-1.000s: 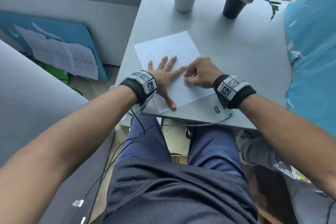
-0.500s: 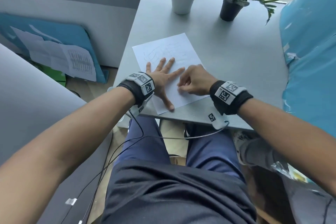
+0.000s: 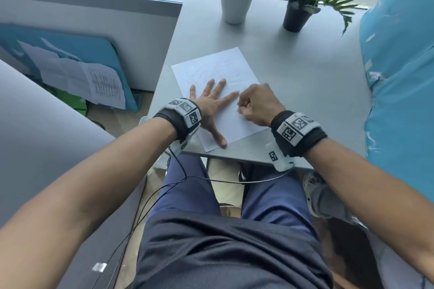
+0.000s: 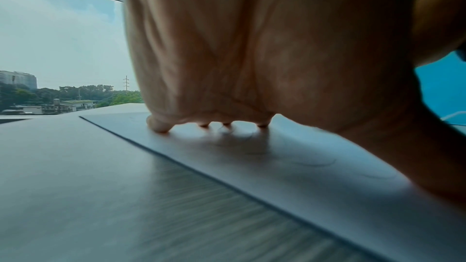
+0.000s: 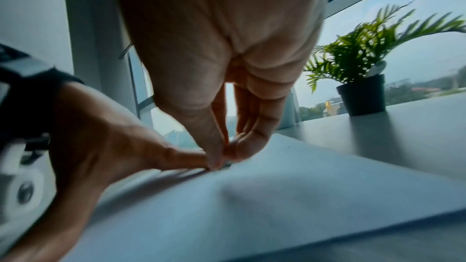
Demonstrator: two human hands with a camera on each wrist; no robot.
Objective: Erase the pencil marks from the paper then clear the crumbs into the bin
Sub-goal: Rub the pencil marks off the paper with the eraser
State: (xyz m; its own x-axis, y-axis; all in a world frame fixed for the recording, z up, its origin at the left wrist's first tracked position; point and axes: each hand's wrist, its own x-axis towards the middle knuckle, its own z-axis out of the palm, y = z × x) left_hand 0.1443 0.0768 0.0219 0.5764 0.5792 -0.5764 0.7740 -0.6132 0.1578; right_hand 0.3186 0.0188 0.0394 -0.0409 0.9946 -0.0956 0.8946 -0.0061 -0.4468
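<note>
The paper (image 3: 219,91), a thin white rectangular sheet bearing faint curved pencil marks (image 3: 206,70), lay flat near the front edge of the smooth grey desk (image 3: 305,73). The left hand (image 3: 211,105) pressed it down, fingers straight and spread. The right hand (image 3: 257,104) rested on the sheet with thumb and fingertips (image 5: 237,146) pinched together; whatever they held was hidden. Farther back stood a white cup (image 3: 237,1) of pens and a potted plant (image 3: 297,15) in a black pot.

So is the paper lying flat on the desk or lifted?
Flat. The paper lies spread on the desk, and the left hand presses on it with fingers splayed.
</note>
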